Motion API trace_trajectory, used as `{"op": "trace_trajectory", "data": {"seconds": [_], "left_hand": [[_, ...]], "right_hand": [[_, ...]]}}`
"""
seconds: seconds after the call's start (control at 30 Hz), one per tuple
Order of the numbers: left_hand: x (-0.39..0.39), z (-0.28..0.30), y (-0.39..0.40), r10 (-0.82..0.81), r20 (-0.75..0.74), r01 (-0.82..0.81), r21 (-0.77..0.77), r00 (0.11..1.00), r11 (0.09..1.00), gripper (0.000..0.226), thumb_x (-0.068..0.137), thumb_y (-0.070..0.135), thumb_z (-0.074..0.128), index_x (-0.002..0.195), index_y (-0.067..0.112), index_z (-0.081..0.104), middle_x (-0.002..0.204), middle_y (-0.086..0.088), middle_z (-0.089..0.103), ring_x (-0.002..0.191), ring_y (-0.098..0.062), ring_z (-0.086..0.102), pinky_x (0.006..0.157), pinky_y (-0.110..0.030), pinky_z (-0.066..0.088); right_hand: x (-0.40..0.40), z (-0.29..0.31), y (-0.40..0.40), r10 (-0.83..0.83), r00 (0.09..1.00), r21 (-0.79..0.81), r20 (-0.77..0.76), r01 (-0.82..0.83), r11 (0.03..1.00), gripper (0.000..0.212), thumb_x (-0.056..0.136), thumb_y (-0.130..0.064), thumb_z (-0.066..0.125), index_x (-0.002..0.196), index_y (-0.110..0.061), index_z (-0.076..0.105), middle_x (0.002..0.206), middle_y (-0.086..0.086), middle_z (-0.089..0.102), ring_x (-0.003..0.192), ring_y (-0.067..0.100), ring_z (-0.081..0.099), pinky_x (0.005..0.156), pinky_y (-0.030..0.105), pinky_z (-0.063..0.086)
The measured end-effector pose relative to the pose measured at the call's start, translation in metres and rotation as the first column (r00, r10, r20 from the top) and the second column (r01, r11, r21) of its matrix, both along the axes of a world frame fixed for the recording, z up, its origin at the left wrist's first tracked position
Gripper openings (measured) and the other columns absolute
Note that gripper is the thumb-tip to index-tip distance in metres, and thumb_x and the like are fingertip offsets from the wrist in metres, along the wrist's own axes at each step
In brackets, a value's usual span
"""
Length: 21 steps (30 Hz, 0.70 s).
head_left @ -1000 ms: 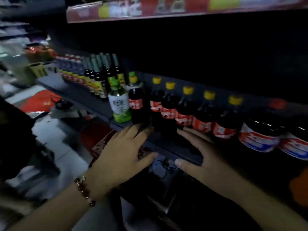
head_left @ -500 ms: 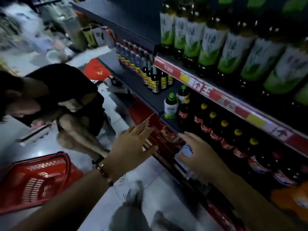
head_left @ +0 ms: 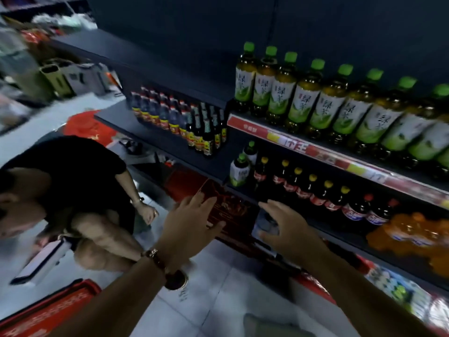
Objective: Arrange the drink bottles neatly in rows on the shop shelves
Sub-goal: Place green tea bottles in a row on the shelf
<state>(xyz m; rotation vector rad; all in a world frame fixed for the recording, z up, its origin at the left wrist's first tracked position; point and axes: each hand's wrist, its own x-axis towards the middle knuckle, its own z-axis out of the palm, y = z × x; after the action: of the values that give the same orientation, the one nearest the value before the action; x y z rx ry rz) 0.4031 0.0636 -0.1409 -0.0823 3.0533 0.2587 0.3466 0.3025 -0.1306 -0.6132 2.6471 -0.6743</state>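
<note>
Both my hands hover empty in front of the lower shelf (head_left: 345, 237). My left hand (head_left: 192, 224) has its fingers spread, and my right hand (head_left: 289, 229) is loosely open, a little below the shelf edge. A row of dark cola bottles (head_left: 306, 186) with yellow caps stands on that shelf. Two small green-capped tea bottles (head_left: 239, 170) stand at its left end. Above, a long row of tall green tea bottles (head_left: 323, 103) lines the upper shelf (head_left: 315, 152). Orange soda bottles (head_left: 413, 234) lie blurred at the right.
A crouching person (head_left: 80, 190) in a black shirt is on the floor at the left. A red shopping basket (head_left: 46, 310) sits at the bottom left. Small dark bottles (head_left: 184, 120) fill a further shelf. Red cartons (head_left: 218, 205) stand under my hands.
The view has pulled back and up from the cola shelf, bringing the upper tea row and the crouching person into sight. Both hands have drawn away from the shelf and stay empty.
</note>
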Motion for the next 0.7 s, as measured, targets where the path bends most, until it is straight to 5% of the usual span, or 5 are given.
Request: {"op": "trace_trajectory", "data": {"seconds": [0.2, 0.37, 0.5, 0.6, 0.7], "left_hand": [[0.012, -0.003, -0.011, -0.068, -0.029, 0.068, 0.007, 0.997, 0.998, 0.084, 0.08, 0.077, 0.011, 0.153, 0.037, 0.025, 0.157, 0.005, 0.031, 0.141, -0.018, 0.033, 0.112, -0.034, 0.029], [-0.018, -0.044, -0.031, -0.136, -0.044, 0.14, 0.093, 0.99, 0.986, 0.065, 0.093, 0.067, 0.037, 0.151, 0.039, 0.026, 0.158, 0.011, 0.027, 0.143, -0.012, 0.027, 0.112, -0.029, 0.028], [-0.079, -0.086, -0.066, -0.135, -0.045, 0.141, 0.183, 0.99, 0.973, 0.069, 0.089, 0.072, 0.035, 0.148, 0.036, 0.035, 0.154, 0.011, 0.035, 0.137, -0.013, 0.037, 0.104, -0.032, 0.04], [-0.144, -0.128, -0.092, -0.18, -0.052, 0.187, 0.239, 0.982, 0.953, 0.067, 0.092, 0.065, 0.042, 0.15, 0.034, 0.033, 0.155, 0.009, 0.032, 0.14, -0.012, 0.033, 0.107, -0.028, 0.034], [-0.213, -0.174, -0.102, -0.21, -0.059, 0.218, 0.273, 0.976, 0.937, 0.067, 0.093, 0.06, 0.047, 0.151, 0.032, 0.029, 0.154, 0.008, 0.031, 0.137, -0.013, 0.036, 0.105, -0.027, 0.036]], "right_hand": [[0.018, -0.009, -0.005, -0.067, 0.997, -0.112, -0.024, 0.064, 0.992, 0.071, 0.089, -0.047, 0.061, 0.152, -0.032, 0.03, 0.159, -0.007, 0.024, 0.145, 0.013, 0.022, 0.118, 0.037, 0.025], [0.007, -0.06, -0.02, -0.152, 0.988, -0.168, -0.025, 0.145, 0.975, 0.068, 0.09, -0.044, 0.064, 0.15, -0.032, 0.032, 0.157, -0.009, 0.027, 0.144, 0.01, 0.024, 0.118, 0.03, 0.022], [-0.035, -0.096, -0.054, -0.252, 0.967, -0.189, 0.03, 0.253, 0.949, 0.067, 0.091, -0.04, 0.064, 0.15, -0.033, 0.032, 0.157, -0.009, 0.028, 0.145, 0.008, 0.023, 0.119, 0.033, 0.023], [-0.087, -0.131, -0.095, -0.299, 0.953, -0.193, 0.049, 0.303, 0.933, 0.068, 0.091, -0.042, 0.063, 0.15, -0.036, 0.03, 0.158, -0.012, 0.024, 0.146, 0.008, 0.021, 0.118, 0.031, 0.023], [-0.141, -0.177, -0.127, -0.372, 0.925, -0.219, 0.077, 0.38, 0.899, 0.07, 0.091, -0.044, 0.063, 0.15, -0.039, 0.027, 0.158, -0.015, 0.022, 0.142, 0.001, 0.022, 0.11, 0.018, 0.022]]}}
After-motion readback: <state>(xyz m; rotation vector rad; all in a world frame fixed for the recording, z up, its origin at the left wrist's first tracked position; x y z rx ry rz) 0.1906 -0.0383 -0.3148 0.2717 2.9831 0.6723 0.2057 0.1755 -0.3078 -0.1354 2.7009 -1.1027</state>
